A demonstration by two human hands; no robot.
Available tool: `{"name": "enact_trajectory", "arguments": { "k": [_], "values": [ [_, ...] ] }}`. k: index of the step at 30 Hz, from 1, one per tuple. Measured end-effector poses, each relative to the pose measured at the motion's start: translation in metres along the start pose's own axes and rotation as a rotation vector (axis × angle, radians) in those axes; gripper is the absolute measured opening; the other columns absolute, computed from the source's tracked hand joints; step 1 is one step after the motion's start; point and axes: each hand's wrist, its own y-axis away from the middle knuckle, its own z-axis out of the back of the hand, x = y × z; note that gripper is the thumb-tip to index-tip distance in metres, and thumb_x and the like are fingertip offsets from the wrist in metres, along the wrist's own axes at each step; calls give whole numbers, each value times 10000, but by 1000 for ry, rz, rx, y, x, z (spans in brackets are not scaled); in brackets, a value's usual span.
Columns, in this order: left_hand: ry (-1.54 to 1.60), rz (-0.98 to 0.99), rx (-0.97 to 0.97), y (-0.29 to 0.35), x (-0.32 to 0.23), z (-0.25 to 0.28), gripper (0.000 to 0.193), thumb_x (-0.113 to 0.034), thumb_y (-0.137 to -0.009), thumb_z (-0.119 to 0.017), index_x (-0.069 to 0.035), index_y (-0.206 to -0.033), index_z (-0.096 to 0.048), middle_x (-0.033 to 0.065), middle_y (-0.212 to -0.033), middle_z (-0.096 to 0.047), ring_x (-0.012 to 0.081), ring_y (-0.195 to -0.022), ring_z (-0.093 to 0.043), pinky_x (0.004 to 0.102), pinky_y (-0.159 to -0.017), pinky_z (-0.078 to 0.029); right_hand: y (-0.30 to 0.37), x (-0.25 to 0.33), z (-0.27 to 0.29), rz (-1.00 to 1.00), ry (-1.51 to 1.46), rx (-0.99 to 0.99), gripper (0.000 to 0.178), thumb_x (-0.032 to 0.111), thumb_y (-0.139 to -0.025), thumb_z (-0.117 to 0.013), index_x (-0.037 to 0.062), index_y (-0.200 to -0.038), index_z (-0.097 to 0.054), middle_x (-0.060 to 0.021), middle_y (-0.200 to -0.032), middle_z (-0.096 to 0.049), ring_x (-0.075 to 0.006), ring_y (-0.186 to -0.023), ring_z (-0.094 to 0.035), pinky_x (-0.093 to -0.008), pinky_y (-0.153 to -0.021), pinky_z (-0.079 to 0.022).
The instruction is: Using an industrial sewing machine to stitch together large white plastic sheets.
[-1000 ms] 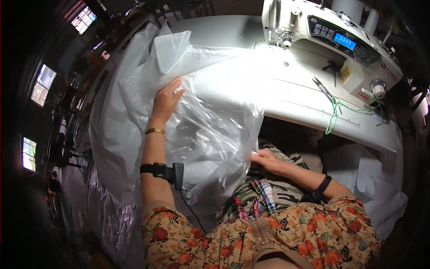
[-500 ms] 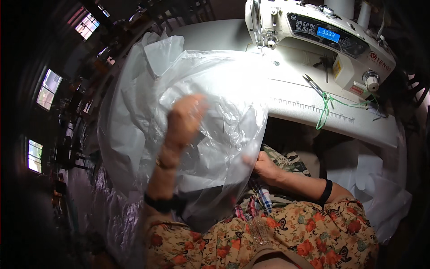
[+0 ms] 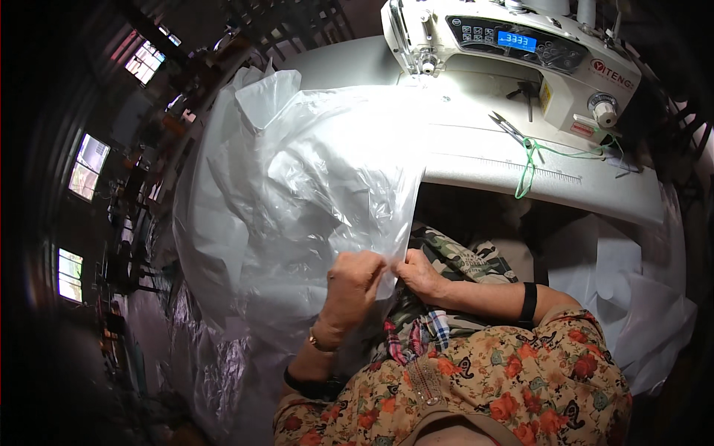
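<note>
A large translucent plastic sheet (image 3: 297,186) spreads over the left part of the sewing table and hangs down toward my lap. My left hand (image 3: 355,281) is closed on its near right edge, knuckles up. Right beside it, my right hand (image 3: 418,275) pinches the same edge, so the two hands almost touch. The sheet's far edge lies by the needle area of the white sewing machine (image 3: 513,44), under a bright lamp glow. Whether the sheet is one layer or several I cannot tell.
On the white table (image 3: 476,165) rest small scissors (image 3: 509,130) with a green cord (image 3: 529,167) looped at their handles. A dark tool (image 3: 528,97) lies by the machine. More white sheeting (image 3: 610,275) hangs at the right. Camouflage cloth (image 3: 461,256) covers my lap.
My left hand has come down and right from above the sheet to its edge beside my right hand. My right hand has shifted slightly left. The machine appears farther left in view.
</note>
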Motion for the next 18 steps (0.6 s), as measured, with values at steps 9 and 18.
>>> {"name": "enact_trajectory", "arguments": {
  "k": [9, 18],
  "values": [
    [-221, 60, -104, -21, 29, 93, 64, -77, -871, -668, -38, -869, -617, 134, -824, -629, 358, -782, -581, 419, -707, -443, 55, 47, 29, -203, 1, 61, 325, 258, -1002, -591, -51, -1080, -652, -83, -930, -684, -116, -769, -646, -262, -689, -557],
    [102, -152, 243, -18, -7, 26, 119, -158, -935, -650, -40, -927, -648, 145, -791, -654, 345, -721, -619, 400, -660, -481, 57, 46, 9, 71, 127, 75, 292, 237, -1000, -597, -45, -1052, -656, -25, -851, -679, -82, -766, -616, -263, -694, -519]
  ]
}}
